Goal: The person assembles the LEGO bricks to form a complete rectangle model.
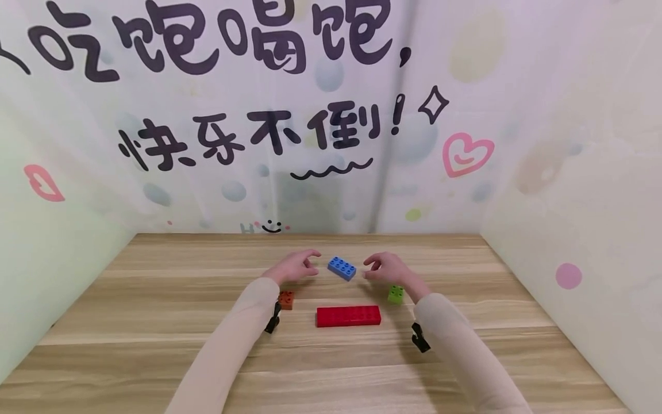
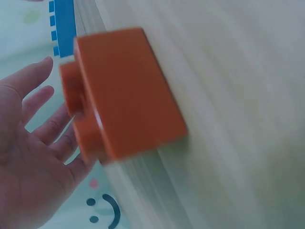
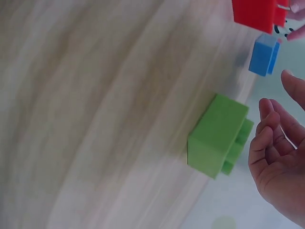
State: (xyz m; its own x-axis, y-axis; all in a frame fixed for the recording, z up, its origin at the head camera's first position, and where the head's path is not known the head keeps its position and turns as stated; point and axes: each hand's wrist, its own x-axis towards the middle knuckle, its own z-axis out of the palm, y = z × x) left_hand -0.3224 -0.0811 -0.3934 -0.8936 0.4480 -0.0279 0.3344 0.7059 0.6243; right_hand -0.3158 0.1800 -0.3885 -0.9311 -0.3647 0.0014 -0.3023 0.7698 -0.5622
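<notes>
A blue eight-studded toy brick (image 1: 342, 268) lies on the table between my two hands. My left hand (image 1: 295, 267) is at its left, thumb and fingers spread and loosely bent, with nothing between them. To its right is my right hand (image 1: 388, 267), fingers bent and holding nothing, a gap between the fingertips and the brick. An orange brick (image 1: 286, 300) sits by the left wrist, partly hidden by the sleeve, and looms large as the orange brick (image 2: 124, 93) in the left wrist view. Below the right hand stands a small green brick (image 1: 396, 294).
A long red brick (image 1: 349, 316) lies across the wooden table (image 1: 331, 368), nearer to me than the blue one. A printed curtain (image 1: 331, 195) hangs behind the table's far edge, and pale walls close off both sides. Each wrist carries a black mount (image 1: 420, 338).
</notes>
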